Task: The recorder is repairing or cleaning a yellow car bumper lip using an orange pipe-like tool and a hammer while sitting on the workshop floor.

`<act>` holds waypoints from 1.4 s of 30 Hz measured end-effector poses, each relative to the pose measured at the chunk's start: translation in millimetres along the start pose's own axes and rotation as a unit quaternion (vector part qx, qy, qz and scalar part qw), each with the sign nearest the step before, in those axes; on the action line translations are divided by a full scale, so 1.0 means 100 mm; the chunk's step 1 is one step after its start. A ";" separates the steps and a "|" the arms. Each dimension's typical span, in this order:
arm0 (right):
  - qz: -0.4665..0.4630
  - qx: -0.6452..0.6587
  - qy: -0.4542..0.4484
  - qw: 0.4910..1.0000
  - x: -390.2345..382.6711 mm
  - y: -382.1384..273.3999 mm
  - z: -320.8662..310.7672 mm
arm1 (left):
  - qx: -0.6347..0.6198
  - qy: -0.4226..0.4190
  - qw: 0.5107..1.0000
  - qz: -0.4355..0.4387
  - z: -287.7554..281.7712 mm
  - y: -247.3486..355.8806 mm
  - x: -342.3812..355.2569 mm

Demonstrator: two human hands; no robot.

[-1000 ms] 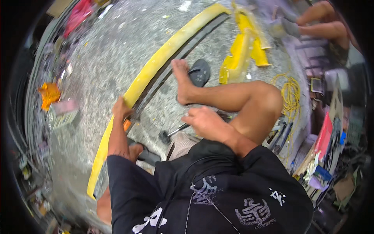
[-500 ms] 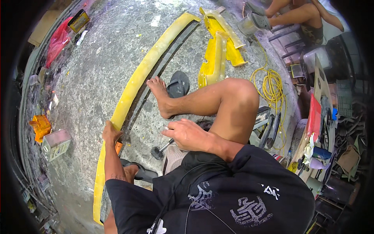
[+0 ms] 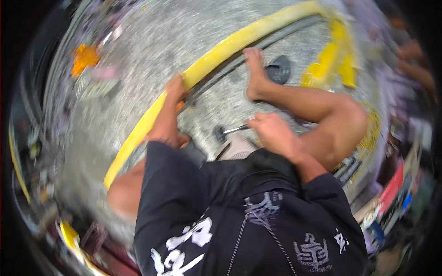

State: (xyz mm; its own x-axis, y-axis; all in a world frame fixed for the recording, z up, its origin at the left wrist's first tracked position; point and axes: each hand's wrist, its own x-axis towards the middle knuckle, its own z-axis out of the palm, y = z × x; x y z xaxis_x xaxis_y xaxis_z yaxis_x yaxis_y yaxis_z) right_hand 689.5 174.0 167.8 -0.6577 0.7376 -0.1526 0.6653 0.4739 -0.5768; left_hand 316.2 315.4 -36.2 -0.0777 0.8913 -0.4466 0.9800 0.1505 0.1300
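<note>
Stretching out under everything, a rough grey concrete floor (image 3: 152,46) is covered in scuffs and pale specks, and its rim is blurred into clutter on both sides. Across it, a long curved yellow strip (image 3: 225,49) is laid out, from beside the left knee up to the far right, with a dark band showing along its inner edge.

The left arm is reached forward and a bit outward, pretty much straight, and the strip is gripped around its middle by the left hand (image 3: 175,87), which is closed over it; the individual fingers are too smeared to be made out. The right arm is bent, forearm angled in near the right thigh, and the right hand (image 3: 272,131) is held half curled. Whether anything is held in it can't be told, since the handle end is right at the fingertips.

Farther off, some bright yellow pieces (image 3: 320,69) are piled by the strip's far end, and another person's bare leg (image 3: 416,71) is caught, blurred, at the right. A yellow cord (image 3: 372,129) is coiled beyond the right knee. A dark flip-flop (image 3: 279,69) is left next to the bare right foot, and a black-headed mallet (image 3: 220,133) is seen between the hands. Smallest of all, an orange item (image 3: 180,106) is half hidden by the left wrist.
</note>
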 end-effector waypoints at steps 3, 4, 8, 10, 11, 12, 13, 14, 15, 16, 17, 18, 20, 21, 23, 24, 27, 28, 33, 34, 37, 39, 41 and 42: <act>-0.009 0.008 0.034 0.999 -0.04 0.02 0.03 | 0.042 0.003 0.999 0.015 -0.04 0.19 -0.04; -0.022 0.002 0.033 0.999 -0.03 0.00 -0.01 | 0.046 0.011 0.998 0.038 -0.03 0.26 -0.05; -0.022 0.003 -0.003 1.000 0.09 -0.12 0.07 | 0.040 0.019 0.999 -0.008 -0.01 0.12 -0.15; -0.023 0.005 -0.020 1.000 0.12 -0.14 0.10 | 0.030 0.025 0.999 -0.018 0.06 0.08 -0.19; -0.019 0.001 -0.027 0.999 0.14 -0.15 0.10 | 0.017 0.058 0.998 -0.017 0.10 0.07 -0.22; -0.010 -0.006 -0.035 0.999 0.13 -0.14 0.10 | 0.002 0.091 0.996 -0.011 0.13 0.08 -0.22; -0.011 -0.007 -0.036 0.999 0.14 -0.15 0.11 | 0.000 0.092 0.996 -0.011 0.14 0.07 -0.22; -0.004 -0.008 -0.045 0.999 0.14 -0.16 0.11 | 0.000 0.088 0.996 -0.011 0.15 0.03 -0.23; 0.005 -0.011 -0.052 0.999 0.14 -0.14 0.11 | -0.002 0.085 0.996 -0.009 0.14 0.04 -0.21; 0.006 -0.015 -0.052 0.999 0.14 -0.14 0.12 | -0.004 0.083 0.997 -0.007 0.13 0.05 -0.19; -0.010 -0.010 -0.048 0.999 0.15 -0.15 0.15 | -0.007 0.085 0.996 -0.005 0.12 0.04 -0.19; -0.026 -0.004 -0.043 0.999 0.15 -0.15 0.17 | -0.010 0.069 0.998 -0.006 0.11 0.01 -0.21; -0.019 -0.016 -0.062 0.998 0.13 -0.13 0.16 | -0.015 0.054 0.998 -0.006 0.11 0.06 -0.22; -0.017 -0.012 -0.058 0.998 0.13 -0.14 0.16 | -0.016 0.057 0.998 -0.012 0.10 0.10 -0.21; -0.017 -0.007 -0.053 0.998 0.14 -0.14 0.17 | -0.016 0.061 0.998 -0.018 0.09 0.11 -0.25; -0.020 -0.004 -0.050 0.999 0.14 -0.13 0.17 | -0.009 0.077 0.997 -0.013 0.11 0.11 -0.28; -0.025 0.007 -0.036 0.999 0.16 -0.11 0.17 | 0.013 0.121 0.993 -0.003 0.15 0.08 -0.34; -0.026 0.016 -0.025 0.999 0.17 -0.11 0.18 | 0.030 0.147 0.989 0.002 0.18 0.05 -0.36; 0.003 0.003 -0.034 0.999 0.12 -0.03 0.16 | 0.021 0.129 0.991 0.016 0.22 0.11 -0.33; -0.001 0.000 -0.035 0.999 0.12 -0.03 0.16 | 0.015 0.148 0.989 0.013 0.23 0.09 -0.32; -0.013 0.015 -0.023 1.000 0.11 -0.05 0.19 | -0.004 0.153 0.988 0.007 0.27 0.05 -0.31; -0.014 0.011 -0.024 1.000 0.11 -0.06 0.17 | -0.019 0.171 0.985 0.023 0.28 0.02 -0.31; -0.020 0.012 -0.028 0.999 0.12 -0.10 0.17 | -0.031 0.187 0.981 0.032 0.29 -0.04 -0.36; -0.016 0.007 -0.033 0.999 0.13 -0.11 0.17 | -0.042 0.207 0.976 0.041 0.30 -0.06 -0.39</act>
State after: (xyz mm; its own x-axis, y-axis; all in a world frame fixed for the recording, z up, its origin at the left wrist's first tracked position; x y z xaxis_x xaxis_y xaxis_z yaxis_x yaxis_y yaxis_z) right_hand 667.5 170.2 158.7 -0.7012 0.6886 -0.1850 0.6380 0.4900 -0.5940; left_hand 319.3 266.9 -46.0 -0.0840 0.9958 -0.0370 0.9688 0.0903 0.2308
